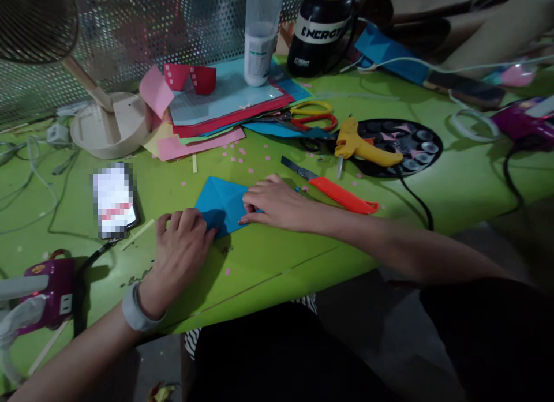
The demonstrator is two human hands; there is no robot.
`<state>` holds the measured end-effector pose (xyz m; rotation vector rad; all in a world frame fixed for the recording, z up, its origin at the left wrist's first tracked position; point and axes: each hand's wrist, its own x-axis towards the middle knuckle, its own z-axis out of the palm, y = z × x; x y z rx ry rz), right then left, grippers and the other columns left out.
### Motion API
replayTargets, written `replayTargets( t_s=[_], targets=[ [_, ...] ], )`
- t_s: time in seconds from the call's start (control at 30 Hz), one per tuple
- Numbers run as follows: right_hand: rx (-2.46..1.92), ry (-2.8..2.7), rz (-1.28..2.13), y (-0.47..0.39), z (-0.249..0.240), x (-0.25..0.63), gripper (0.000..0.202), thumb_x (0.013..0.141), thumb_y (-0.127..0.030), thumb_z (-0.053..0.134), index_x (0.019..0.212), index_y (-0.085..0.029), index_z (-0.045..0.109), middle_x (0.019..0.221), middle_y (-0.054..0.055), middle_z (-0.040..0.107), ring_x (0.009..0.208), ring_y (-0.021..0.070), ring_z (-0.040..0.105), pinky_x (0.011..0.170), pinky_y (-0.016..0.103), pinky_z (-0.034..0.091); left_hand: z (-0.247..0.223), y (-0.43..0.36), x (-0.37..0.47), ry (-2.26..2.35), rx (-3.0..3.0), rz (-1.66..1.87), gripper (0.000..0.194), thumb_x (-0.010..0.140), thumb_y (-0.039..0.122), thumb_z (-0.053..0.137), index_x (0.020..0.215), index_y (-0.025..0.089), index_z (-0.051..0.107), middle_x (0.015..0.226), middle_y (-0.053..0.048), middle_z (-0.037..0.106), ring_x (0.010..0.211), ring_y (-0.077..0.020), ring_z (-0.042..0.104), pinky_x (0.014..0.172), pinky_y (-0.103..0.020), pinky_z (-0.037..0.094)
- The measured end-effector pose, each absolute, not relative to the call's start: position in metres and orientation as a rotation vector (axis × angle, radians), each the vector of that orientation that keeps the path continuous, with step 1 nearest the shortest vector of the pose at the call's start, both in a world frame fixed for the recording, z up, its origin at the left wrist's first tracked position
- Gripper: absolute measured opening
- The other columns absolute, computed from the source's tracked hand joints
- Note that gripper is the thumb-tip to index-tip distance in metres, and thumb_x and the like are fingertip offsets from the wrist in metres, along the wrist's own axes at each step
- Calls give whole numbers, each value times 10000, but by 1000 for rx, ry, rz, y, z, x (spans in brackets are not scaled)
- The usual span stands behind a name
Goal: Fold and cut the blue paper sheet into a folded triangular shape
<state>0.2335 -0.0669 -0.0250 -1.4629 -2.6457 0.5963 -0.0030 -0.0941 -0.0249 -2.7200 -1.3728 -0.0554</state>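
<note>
A folded sheet of blue paper [225, 199] lies on the green table between my two hands. My left hand [184, 237] grips its left corner with curled fingers, the thumb along the near edge. On the paper's right side, my right hand [272, 203] pinches the edge between thumb and fingers. Creases run across the paper from its top point. Just beyond my right hand rests a utility knife [341, 195] with an orange handle, its blade out and pointing away to the left.
A phone [113, 200] lies left of the paper. Behind are coloured sheets [225, 105], scissors [311, 116], a yellow glue gun [359, 145] on a black palette, a bottle [258, 53], a black jug [320, 36] and a fan base [110, 125]. Purple power strips [52, 292] sit at the left.
</note>
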Motion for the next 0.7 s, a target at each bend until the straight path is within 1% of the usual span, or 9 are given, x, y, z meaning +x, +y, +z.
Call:
replayTargets(
  t_s=[0.2,0.3,0.4,0.53,0.7],
  targets=[
    [-1496,-2660,639,-66,-21,232,315,896,-468,642,815,-165,623,840,31,645,830,194,558,787,320,253,-30,-101,-11,-1340,-2643,-193,249,966,265,458,823,224,657,1081,-104,645,1005,-291,570,1017,-550,333],
    [-1494,-2652,635,-66,-20,232,311,891,-470,649,811,-170,620,842,32,647,822,193,555,786,320,251,-31,-99,-14,-1330,-2618,-265,218,937,258,526,769,216,659,1076,-98,664,1002,-286,586,1012,-543,346],
    [-1488,-2646,635,-67,-21,232,298,895,-457,649,807,-174,615,845,31,652,813,189,555,785,321,255,-32,-97,-21,-1313,-2586,-269,220,925,281,562,750,204,671,1130,-110,666,1024,-297,590,1006,-547,350],
    [-1504,-2645,603,-69,-22,233,288,893,-454,653,844,-171,623,873,38,664,852,203,573,783,323,266,-33,-97,-30,-1326,-2571,-275,276,937,305,547,718,204,679,1194,-106,659,1080,-304,580,1026,-551,330],
    [-1493,-2674,570,-70,-26,234,280,910,-447,628,855,-173,626,874,40,674,859,214,591,775,329,284,-31,-100,-31,-1366,-2550,-257,335,949,324,521,677,209,679,1204,-97,671,1102,-294,586,1033,-536,336]
  ],
)
